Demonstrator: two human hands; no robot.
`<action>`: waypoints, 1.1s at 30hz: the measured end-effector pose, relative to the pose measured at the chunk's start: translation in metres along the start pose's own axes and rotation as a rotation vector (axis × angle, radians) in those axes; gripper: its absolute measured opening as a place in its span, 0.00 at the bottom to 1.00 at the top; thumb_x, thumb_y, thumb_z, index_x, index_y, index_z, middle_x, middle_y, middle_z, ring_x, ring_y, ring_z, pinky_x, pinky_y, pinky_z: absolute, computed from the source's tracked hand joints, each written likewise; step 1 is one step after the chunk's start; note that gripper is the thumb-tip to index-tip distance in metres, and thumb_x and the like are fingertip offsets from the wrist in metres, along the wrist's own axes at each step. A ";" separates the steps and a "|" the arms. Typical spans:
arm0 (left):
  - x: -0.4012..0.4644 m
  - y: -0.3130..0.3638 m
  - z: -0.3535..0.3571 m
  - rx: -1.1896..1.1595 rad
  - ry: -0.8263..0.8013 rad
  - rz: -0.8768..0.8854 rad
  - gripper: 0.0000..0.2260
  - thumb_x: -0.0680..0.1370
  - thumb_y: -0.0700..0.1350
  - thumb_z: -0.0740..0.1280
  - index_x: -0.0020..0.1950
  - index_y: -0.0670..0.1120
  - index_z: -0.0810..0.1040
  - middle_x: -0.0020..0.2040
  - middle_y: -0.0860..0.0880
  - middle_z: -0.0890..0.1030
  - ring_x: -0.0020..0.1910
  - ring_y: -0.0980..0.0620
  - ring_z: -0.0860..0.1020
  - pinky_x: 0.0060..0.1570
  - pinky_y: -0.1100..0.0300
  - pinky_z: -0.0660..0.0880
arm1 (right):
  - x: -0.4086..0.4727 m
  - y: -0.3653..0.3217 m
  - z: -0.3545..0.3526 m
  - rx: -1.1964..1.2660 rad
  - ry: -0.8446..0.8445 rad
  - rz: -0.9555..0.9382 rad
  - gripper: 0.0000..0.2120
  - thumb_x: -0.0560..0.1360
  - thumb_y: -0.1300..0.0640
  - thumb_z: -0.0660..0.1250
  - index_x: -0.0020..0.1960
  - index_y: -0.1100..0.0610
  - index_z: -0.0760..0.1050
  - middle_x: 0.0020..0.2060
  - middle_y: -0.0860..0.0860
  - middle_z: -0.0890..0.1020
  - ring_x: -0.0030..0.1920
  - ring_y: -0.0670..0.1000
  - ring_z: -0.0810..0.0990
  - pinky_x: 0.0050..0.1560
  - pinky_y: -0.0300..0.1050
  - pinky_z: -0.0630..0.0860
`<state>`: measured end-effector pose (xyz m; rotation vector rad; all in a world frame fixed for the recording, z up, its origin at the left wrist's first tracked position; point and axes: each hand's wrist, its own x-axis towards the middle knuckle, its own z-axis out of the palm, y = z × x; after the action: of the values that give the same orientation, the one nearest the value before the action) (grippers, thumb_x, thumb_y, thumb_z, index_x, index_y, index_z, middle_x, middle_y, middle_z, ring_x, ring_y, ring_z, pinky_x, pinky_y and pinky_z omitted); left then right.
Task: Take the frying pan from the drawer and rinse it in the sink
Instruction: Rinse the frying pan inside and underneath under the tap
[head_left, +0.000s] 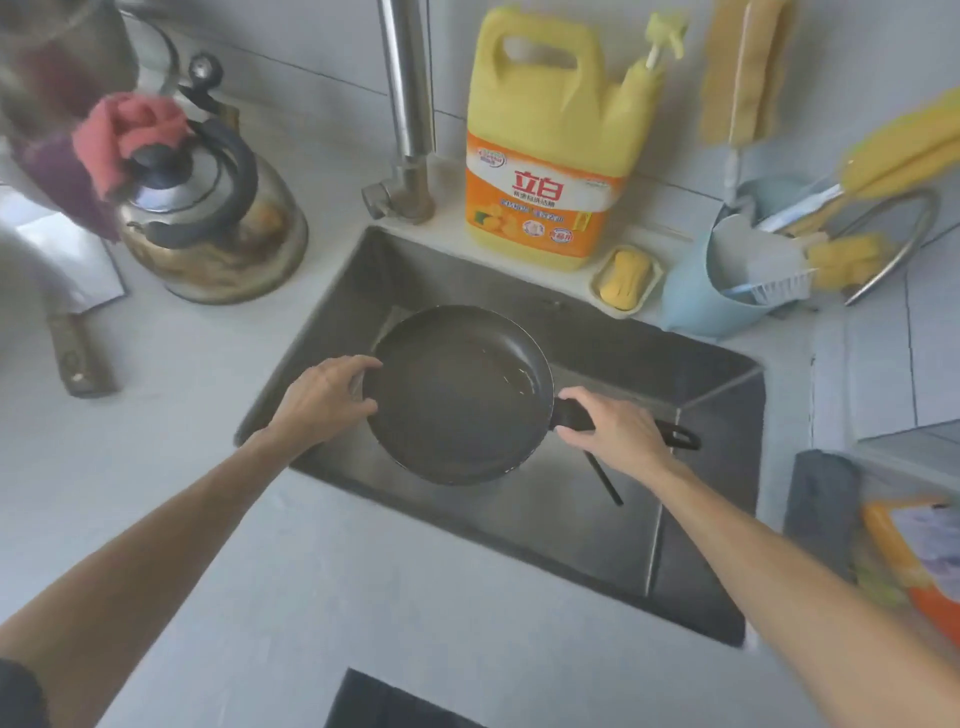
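A dark round frying pan (457, 395) with a black handle is held level over the steel sink (717, 467). My left hand (324, 397) grips the pan's left rim, thumb over the edge. My right hand (615, 428) is closed around the handle, whose end sticks out to the right. A few wet or greasy streaks show on the pan's inner right side. The steel faucet (408, 114) rises behind the sink, above the pan's far edge; no water is seen running. The drawer is out of view.
A steel kettle (218, 223) with a red cloth stands left of the sink. A big yellow detergent jug (556, 140), a soap dish (626, 280) and a blue brush holder (727, 280) line the back. A cleaver handle (78, 353) lies far left. A thin black stick (605, 478) lies in the sink.
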<state>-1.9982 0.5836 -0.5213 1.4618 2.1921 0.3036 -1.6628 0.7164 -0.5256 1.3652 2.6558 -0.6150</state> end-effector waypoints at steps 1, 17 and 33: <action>0.012 -0.008 0.008 0.040 -0.033 -0.002 0.24 0.71 0.46 0.69 0.67 0.52 0.70 0.64 0.49 0.77 0.64 0.45 0.73 0.61 0.50 0.70 | 0.008 0.003 0.014 0.016 -0.006 0.016 0.19 0.73 0.42 0.63 0.62 0.45 0.69 0.47 0.47 0.83 0.49 0.54 0.81 0.44 0.47 0.69; 0.089 -0.057 0.084 0.487 -0.248 0.017 0.31 0.73 0.49 0.70 0.72 0.44 0.62 0.65 0.43 0.74 0.62 0.43 0.73 0.59 0.52 0.69 | 0.070 0.019 0.143 -0.071 0.068 0.021 0.23 0.71 0.41 0.67 0.64 0.45 0.70 0.48 0.50 0.83 0.46 0.56 0.82 0.40 0.46 0.71; 0.091 0.024 -0.033 -0.474 0.523 -0.051 0.13 0.74 0.53 0.67 0.58 0.56 0.73 0.38 0.59 0.78 0.38 0.58 0.79 0.43 0.58 0.77 | 0.078 0.012 0.146 -0.073 0.128 -0.022 0.22 0.65 0.49 0.75 0.57 0.50 0.76 0.33 0.52 0.81 0.34 0.58 0.81 0.36 0.47 0.74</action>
<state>-2.0240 0.6791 -0.5072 1.1413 2.3045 1.2111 -1.7141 0.7245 -0.6835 1.4021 2.7661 -0.4413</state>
